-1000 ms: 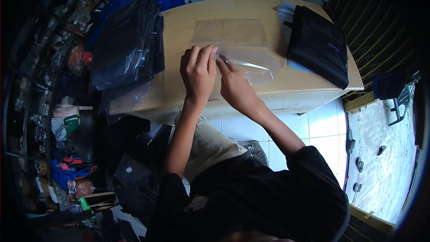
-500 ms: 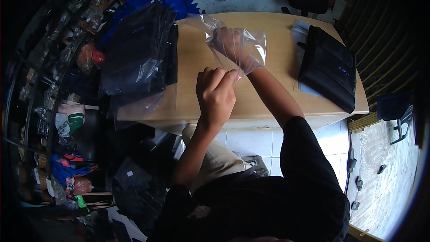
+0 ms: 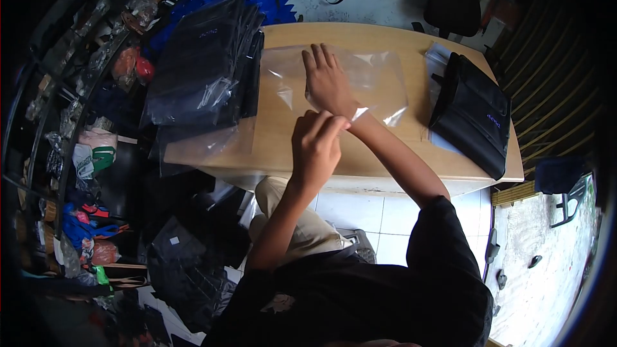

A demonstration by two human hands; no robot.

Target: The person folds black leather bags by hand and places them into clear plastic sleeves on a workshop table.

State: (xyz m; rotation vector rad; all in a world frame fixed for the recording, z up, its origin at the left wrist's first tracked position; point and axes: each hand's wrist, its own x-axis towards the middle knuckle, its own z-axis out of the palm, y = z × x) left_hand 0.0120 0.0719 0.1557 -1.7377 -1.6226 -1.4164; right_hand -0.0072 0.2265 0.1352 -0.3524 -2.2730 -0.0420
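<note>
A clear plastic bag (image 3: 380, 82) is spread flat across the middle of the wooden table. My right hand (image 3: 329, 82) lies palm down within its outline, fingers stretched out and pointing away from me, with film glinting across the wrist. Close by that wrist, my left hand (image 3: 315, 146) is closed in a pinch on the bag's near edge. To the right rests a black document bag (image 3: 474, 115) with small purple lettering, partly on top of clear plastic sleeves (image 3: 437, 58).
A stack of black bags in clear plastic (image 3: 196, 64) covers the left end of the table (image 3: 289, 159). Shelves (image 3: 61, 173) crowded with wrapped goods line the left side. Beyond the table stands a dark chair (image 3: 453, 6); blue material (image 3: 273, 0) lies behind the stack.
The plastic bag, raised and crumpled around my right hand before, now lies flatter on the table. My right hand's fingers have straightened out. My left hand keeps its pinch at the edge.
</note>
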